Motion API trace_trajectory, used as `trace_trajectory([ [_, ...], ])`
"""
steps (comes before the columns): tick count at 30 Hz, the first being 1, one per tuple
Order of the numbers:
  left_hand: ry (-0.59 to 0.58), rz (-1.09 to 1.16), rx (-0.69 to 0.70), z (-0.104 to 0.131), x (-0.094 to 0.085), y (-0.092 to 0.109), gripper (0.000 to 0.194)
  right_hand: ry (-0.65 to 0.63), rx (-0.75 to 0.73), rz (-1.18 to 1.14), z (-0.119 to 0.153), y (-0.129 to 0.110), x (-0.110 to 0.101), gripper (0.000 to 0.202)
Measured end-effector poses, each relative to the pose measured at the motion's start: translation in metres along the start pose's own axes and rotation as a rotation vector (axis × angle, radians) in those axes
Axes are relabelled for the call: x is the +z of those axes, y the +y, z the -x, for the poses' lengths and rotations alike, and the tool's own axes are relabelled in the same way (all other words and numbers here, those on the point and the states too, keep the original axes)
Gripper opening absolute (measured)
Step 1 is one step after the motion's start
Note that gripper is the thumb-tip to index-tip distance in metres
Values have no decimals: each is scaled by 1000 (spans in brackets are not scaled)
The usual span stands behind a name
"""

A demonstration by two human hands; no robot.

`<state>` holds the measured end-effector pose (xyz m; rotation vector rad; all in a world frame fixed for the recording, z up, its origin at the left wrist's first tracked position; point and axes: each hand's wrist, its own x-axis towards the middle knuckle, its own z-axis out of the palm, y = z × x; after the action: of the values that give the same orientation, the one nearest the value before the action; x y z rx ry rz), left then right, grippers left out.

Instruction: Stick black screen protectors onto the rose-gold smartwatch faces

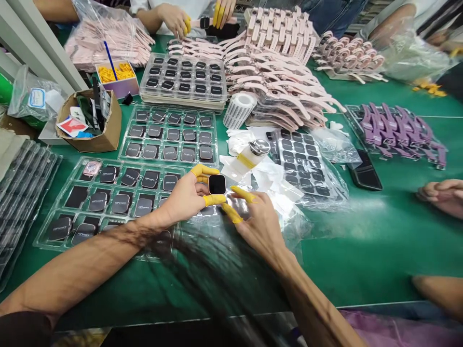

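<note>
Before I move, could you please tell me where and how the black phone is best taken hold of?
I would pinch the long edges at the near end of the phone, coming from above: it is thin and lies flat, and a plastic bag sits close by its far end.

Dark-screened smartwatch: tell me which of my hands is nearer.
Left. Your left hand grips the smartwatch at its edges; your right hand, fingers parted, is just right of it, not touching.

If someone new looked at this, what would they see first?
Probably the big heap of pink straps at the back of the green table. Next, the yellow finger covers on the two hands in the middle, where the left hand holds a small black-screened watch.
</note>
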<state>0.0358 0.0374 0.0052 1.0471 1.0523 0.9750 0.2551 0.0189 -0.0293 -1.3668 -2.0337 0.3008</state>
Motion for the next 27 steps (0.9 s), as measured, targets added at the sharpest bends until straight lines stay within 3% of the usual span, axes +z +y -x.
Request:
trace_trajectory([
  [3, -2, -19, 12, 1, 1, -2, 66, -83, 29, -15, 2, 0, 10, 34],
  [7, -10, -85, 27, 1, 1, -3, 61, -170, 198, -19, -5, 0, 15, 19],
  [12, 3, -67, 35, 2, 0, -5, 62, -33, 114, -58, 1, -7, 7, 37],
  [15, -10, -55, 29, 2, 1, -8, 64, 29, 116, -81, 8, -11, 6, 34],
  [20, 15, -105, 74, 2, 1, -10, 58, -24, 197, 46, 11, -9, 16, 42],
  [27, 28, -129, 38, 5, 5, -1, 56, -49, 245, 60, 8, -14, 18, 31],
])
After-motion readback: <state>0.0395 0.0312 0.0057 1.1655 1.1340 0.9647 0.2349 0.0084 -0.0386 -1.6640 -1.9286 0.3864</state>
